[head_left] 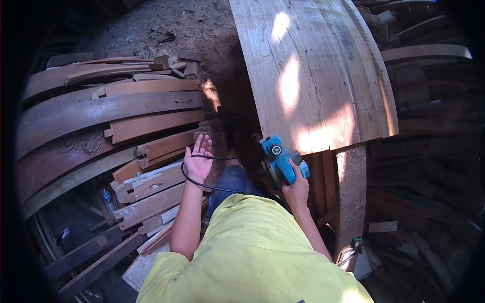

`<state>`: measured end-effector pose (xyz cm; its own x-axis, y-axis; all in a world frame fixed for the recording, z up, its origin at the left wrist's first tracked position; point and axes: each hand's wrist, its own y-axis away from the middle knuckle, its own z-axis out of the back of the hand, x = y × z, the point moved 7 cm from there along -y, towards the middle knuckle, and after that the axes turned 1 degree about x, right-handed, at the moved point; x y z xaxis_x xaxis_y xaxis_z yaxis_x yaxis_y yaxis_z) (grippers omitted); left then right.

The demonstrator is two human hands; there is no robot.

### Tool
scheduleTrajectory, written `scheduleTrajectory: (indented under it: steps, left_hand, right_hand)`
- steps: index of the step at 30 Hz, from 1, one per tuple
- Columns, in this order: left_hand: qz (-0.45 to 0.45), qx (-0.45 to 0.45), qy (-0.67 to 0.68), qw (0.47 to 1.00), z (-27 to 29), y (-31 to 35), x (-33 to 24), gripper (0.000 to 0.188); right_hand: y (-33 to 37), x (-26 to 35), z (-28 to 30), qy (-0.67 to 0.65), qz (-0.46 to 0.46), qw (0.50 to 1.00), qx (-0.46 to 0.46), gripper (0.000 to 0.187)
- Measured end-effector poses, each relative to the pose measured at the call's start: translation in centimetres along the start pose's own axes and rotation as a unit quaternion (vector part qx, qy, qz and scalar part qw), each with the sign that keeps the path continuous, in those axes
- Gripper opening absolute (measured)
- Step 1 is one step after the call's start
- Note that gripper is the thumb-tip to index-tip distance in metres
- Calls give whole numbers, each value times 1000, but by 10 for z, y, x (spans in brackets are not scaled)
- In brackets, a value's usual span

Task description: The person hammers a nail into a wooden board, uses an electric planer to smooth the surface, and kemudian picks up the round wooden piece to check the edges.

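My right hand [296,187] is wrapped round the rear handle of a teal electric hand planer [283,162]. The planer is beside the near left corner of a wide wooden panel [313,65]; whether it touches the wood I cannot tell. My left hand [200,157] is open and palm up, its fingers stretched out, away from the panel. A black power cord [186,175] loops round by the left hand and wrist and runs back to my waist. How the cord lies against the hand is not fully clear.
Stacked boards [156,103] with cut tenons fill the left side, one with carving. A small plastic bottle [107,198] is among them. A thick wooden beam [352,197] stands under the panel's near edge. More timber [429,166] lies in shadow on the right.
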<state>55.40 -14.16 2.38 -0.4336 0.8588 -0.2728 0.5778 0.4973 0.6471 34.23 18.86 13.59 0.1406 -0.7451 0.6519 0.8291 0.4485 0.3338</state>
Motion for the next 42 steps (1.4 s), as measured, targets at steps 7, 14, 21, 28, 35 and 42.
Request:
scheduleTrajectory:
  steps: [7, 14, 21, 28, 35, 42]
  left_hand:
    - [-5, -25, 4, 1000, 2, 4, -11, 72]
    - [47, -32, -78, 995, 0, -13, 13, 69]
    - [165, -36, -189, 967, -20, -40, 99, 67]
    - [225, -45, -249, 941, -39, -61, 156, 59]
    - [242, -38, -293, 924, -53, -85, 158, 61]
    - [294, -28, -274, 915, -84, -82, 108, 64]
  right_hand:
    - [-37, 23, -13, 19, 7, 1000, -4, 81]
    - [-73, 42, -23, 24, 28, 999, -20, 80]
    - [-122, 74, -25, 15, 19, 1000, -20, 78]
    - [-170, 99, -32, 14, 37, 999, -23, 75]
    - [-218, 139, -38, 18, 13, 1000, -19, 63]
    - [-278, 169, -53, 14, 14, 1000, -23, 62]
